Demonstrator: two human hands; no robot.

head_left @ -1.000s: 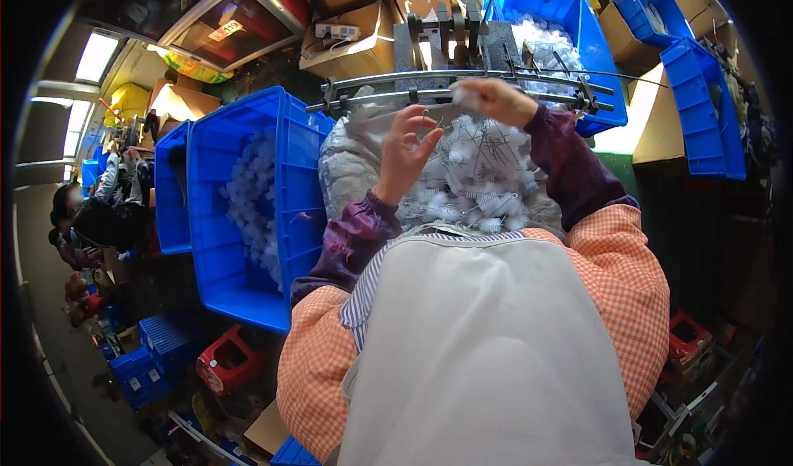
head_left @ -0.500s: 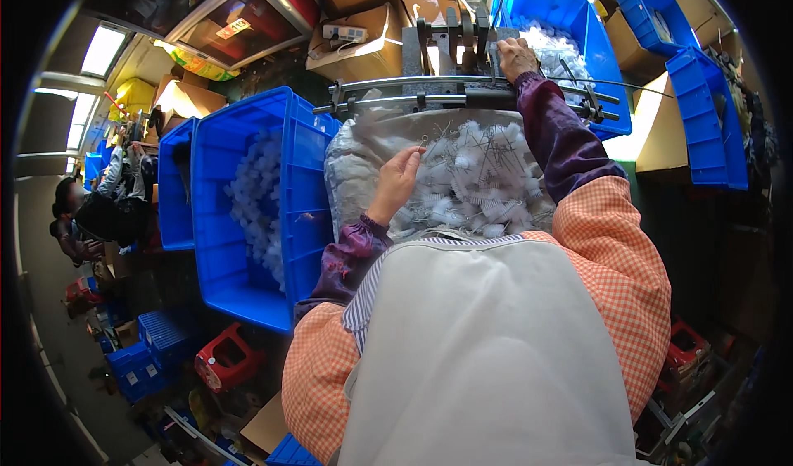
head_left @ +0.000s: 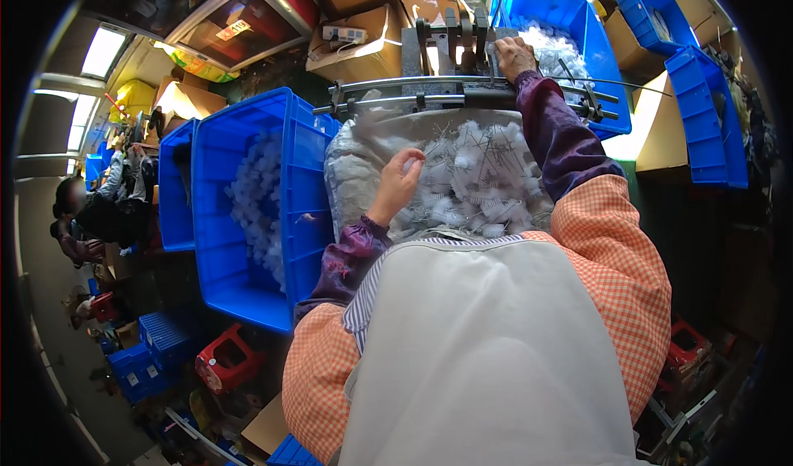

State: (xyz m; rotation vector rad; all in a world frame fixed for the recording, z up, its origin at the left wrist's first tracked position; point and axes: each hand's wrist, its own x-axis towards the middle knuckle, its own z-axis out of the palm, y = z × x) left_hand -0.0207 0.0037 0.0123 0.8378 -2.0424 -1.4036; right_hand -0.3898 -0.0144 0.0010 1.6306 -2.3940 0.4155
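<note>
Blue plastic crates are everywhere in this crowded workshop: a big one (head_left: 248, 210) stands at the person's left, half full of small white plastic pieces, another (head_left: 570, 28) stands behind the machine, and more are stacked at the right (head_left: 702, 111). In front of the person lies a clear plastic bag (head_left: 446, 177), open and full of small white parts with thin metal pins. The left hand (head_left: 396, 187) rests on this heap, its fingers curled together on a few parts, but I cannot tell how firmly it holds them. The right hand (head_left: 514, 54) is stretched forward to the dark metal machine (head_left: 462, 45) above the bag; its fingers are closed at the machine's slot, and what they pinch is hidden. Cardboard boxes (head_left: 363, 40) sit behind the machine. At the far left another person (head_left: 83, 210) sits on the floor among smaller crates, and a red stool (head_left: 227, 363) stands below the big crate.
</note>
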